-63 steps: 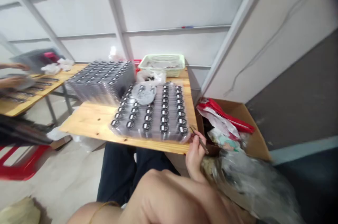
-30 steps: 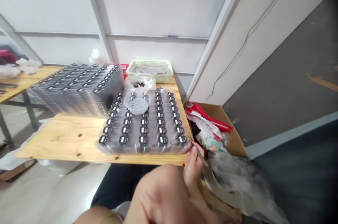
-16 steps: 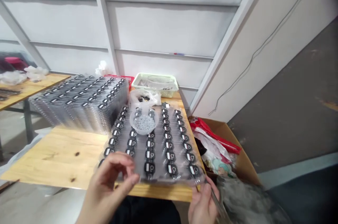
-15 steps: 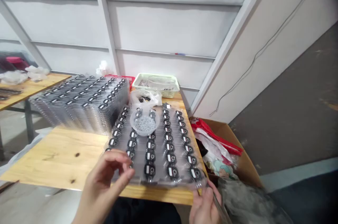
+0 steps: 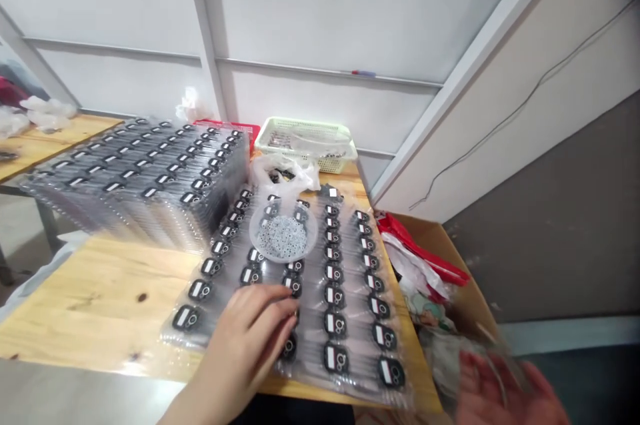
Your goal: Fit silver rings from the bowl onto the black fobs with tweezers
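My left hand (image 5: 253,335) lies on the near end of a clear plastic tray (image 5: 305,281) that holds rows of small black parts, fingers resting flat on it. A small clear dish (image 5: 283,235) of tiny silver pieces sits on the tray's far half. My right hand (image 5: 500,391) is low at the right, off the table's corner and over crumpled clear plastic. Motion smears it, so I cannot make out its fingers or anything in them.
A tall stack of similar trays (image 5: 135,175) fills the left of the wooden table (image 5: 85,295). Behind stand a green basket (image 5: 306,140), a red basket (image 5: 235,126) and a plastic bag (image 5: 286,173). A cardboard box (image 5: 453,258) of bags sits right of the table.
My left hand has come forward from my lap and settled flat on the tray. My right hand has left the tray's corner and swung out to the right, now blurred; the tweezers no longer show.
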Demonstrator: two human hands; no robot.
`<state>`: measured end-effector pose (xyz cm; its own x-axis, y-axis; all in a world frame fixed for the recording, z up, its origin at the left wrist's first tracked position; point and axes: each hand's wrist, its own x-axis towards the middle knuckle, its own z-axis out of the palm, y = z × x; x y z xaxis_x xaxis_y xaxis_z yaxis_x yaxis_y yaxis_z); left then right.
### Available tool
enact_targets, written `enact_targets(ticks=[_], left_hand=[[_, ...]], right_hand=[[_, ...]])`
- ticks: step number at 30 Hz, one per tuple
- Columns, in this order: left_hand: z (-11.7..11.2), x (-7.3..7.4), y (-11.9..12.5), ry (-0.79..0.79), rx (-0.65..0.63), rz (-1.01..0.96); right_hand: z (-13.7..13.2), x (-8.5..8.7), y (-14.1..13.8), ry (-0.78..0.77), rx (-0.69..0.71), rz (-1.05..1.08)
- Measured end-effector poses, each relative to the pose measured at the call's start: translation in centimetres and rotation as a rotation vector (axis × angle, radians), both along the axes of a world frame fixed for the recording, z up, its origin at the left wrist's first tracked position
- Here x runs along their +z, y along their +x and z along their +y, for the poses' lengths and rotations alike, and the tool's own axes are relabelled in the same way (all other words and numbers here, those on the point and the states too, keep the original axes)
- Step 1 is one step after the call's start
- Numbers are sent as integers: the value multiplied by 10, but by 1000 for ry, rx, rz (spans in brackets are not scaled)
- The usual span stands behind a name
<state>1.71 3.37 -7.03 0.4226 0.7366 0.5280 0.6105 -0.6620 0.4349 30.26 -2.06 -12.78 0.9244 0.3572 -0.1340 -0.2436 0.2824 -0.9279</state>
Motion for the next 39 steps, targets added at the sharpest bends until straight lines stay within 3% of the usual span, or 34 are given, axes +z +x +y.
enact_targets(ticks=[3, 5, 10, 12, 15, 18, 23, 39], left_hand=[[4, -6, 7, -8, -43, 9], [4, -11, 10, -25, -40, -16], [5, -17, 11, -53, -24, -33], [5, -17, 11, -60, -28, -31], [6, -17, 11, -78, -29, -30], [6, -18, 11, -94, -25, -31], [5, -18, 11, -125, -34, -21], [4, -23, 11, -96, -25, -28]], right_hand=[[24, 49, -21, -58, 141, 48], [40, 68, -34, -63, 328, -13], [78, 92, -73, -13, 903, -505], [96, 100, -90, -58, 1048, -706], [119, 109, -112, -61, 1138, -959], [132, 108, -122, -11, 1177, -1179], [137, 98, -125, -60, 1151, -1311], [145, 89, -127, -56, 1167, -1387]])
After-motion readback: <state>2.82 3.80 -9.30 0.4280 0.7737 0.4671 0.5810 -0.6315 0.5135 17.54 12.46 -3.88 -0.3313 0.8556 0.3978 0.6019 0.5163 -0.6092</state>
